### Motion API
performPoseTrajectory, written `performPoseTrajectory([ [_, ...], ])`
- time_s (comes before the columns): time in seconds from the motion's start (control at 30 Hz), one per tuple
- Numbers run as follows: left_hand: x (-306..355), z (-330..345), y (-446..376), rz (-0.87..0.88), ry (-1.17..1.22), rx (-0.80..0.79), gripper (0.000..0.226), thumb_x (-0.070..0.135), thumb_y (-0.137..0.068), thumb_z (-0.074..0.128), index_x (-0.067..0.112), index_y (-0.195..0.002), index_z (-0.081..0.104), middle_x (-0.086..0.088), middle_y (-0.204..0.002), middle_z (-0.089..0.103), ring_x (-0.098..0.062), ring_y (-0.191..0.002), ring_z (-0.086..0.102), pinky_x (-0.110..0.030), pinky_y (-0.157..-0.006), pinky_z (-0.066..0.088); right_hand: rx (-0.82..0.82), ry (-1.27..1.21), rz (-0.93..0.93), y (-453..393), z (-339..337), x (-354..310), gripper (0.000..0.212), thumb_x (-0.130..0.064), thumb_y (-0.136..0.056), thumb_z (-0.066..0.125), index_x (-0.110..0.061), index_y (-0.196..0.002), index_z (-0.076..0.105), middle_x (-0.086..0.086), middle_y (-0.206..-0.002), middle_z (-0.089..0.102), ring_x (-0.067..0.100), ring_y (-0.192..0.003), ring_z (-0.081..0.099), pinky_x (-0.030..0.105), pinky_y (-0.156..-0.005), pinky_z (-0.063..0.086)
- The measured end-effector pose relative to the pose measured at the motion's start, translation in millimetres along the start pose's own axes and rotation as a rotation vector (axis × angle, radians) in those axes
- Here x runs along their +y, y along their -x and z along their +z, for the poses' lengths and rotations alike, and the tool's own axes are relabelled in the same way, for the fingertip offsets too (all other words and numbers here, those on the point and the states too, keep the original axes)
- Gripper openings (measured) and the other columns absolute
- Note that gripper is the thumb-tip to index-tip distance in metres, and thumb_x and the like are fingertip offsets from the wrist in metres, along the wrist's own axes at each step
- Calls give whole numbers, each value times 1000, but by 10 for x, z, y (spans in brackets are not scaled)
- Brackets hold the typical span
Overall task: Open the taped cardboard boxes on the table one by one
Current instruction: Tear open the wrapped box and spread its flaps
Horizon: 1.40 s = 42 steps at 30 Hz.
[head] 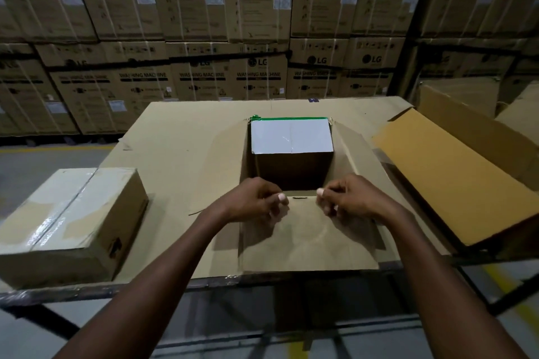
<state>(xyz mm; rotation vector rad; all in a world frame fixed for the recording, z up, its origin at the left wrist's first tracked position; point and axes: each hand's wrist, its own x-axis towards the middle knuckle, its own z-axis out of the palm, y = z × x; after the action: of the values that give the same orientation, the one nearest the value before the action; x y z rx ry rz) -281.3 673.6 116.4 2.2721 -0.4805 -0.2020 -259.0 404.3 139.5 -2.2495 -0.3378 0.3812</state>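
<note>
With the middle box [291, 178] already open, left hand [253, 201] and right hand [353, 198] each pinching its near flap [306, 236], grip clamped, folding outward; taped box [70, 224] waiting left.

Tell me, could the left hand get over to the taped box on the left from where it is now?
Probably yes. The left hand is pinching the open box's near flap, and only bare table cover lies between it and the taped box.

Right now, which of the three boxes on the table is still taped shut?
The box at the table's left edge: glossy tape still seals its top. The middle box and the right box have their flaps open.
</note>
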Motion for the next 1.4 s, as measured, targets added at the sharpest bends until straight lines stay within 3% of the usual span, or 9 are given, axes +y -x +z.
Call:
performPoseTrajectory([
  [0.07, 12, -31, -58, 49, -17, 93, 28, 33, -103, 56, 14, -102, 76, 2, -80, 76, -14, -67, 73, -34, -65, 59, 98, 25, -22, -32, 27, -44, 27, -36, -102, 62, -18, -91, 78, 0, -78, 76, 9, -68, 70, 21, -60, 54],
  [0.2, -12, -80, -274, 26, -112, 241, 26, 39, -100, 56, 23, -94, 76, 14, -69, 72, -8, -62, 70, -38, -65, 58, 199, 81, -71, -289, -11, -96, 23, -37, -101, 64, -22, -95, 80, -5, -83, 76, 11, -80, 70, 29, -72, 54],
  [0.3, -98, -116, -492, -48, -274, 298, 27, 45, -96, 55, 26, -94, 74, 10, -73, 70, -11, -68, 65, -42, -66, 57, 132, 240, -76, -757, -61, 4, 20, -38, -99, 66, -24, -104, 79, -6, -98, 76, 12, -93, 68, 33, -82, 55],
  [0.4, -247, -150, -708, -103, -340, 338, 24, 42, -95, 56, 26, -95, 74, 6, -84, 73, -15, -77, 66, -40, -69, 56, -37, 454, -58, -1260, -67, 133, 33, -39, -98, 67, -21, -126, 72, 1, -125, 72, 18, -114, 65, 31, -92, 52],
  [0.57, -464, -202, -964, -180, -377, 369, 23, 34, -97, 56, 21, -91, 74, 7, -98, 73, -15, -102, 61, -40, -90, 37, -232, 661, 69, -1911, 28, 381, 68, -45, -99, 63, -20, -157, 40, 6, -161, 42, 29, -145, 43, 40, -116, 39],
  [0.73, -619, -276, -1075, -189, -357, 403, 21, 38, -95, 57, 32, -99, 76, 15, -115, 68, -10, -122, 52, -41, -89, 31, -337, 838, 138, -2218, 84, 529, 89, -52, -98, 62, -31, -165, 7, 2, -173, -11, 34, -159, -5, 57, -125, 16],
  [0.87, -620, -331, -1056, -190, -278, 464, 18, 40, -96, 61, 34, -103, 76, 9, -128, 61, -11, -129, 49, -43, -93, 37, -220, 736, 79, -2218, -30, 437, 100, -53, -97, 63, -31, -164, -8, 7, -170, -21, 35, -157, -16, 58, -124, 5],
  [1.07, -583, -480, -1074, -224, -240, 535, 26, 40, -97, 61, 32, -120, 70, 2, -142, 52, -21, -135, 45, -53, -106, 34, 185, 606, -106, -2340, -290, 171, 111, -40, -95, 69, -37, -160, -21, 4, -168, -28, 36, -155, -21, 62, -122, 3],
  [1.4, -768, -502, -1141, -328, -165, 486, 40, 56, -89, 56, 37, -123, 66, 2, -142, 49, -24, -133, 47, -55, -108, 41, 191, 573, -36, -3288, -493, 137, 104, -30, -96, 68, -45, -161, -12, 0, -170, -23, 48, -153, -15, 70, -121, 9],
])
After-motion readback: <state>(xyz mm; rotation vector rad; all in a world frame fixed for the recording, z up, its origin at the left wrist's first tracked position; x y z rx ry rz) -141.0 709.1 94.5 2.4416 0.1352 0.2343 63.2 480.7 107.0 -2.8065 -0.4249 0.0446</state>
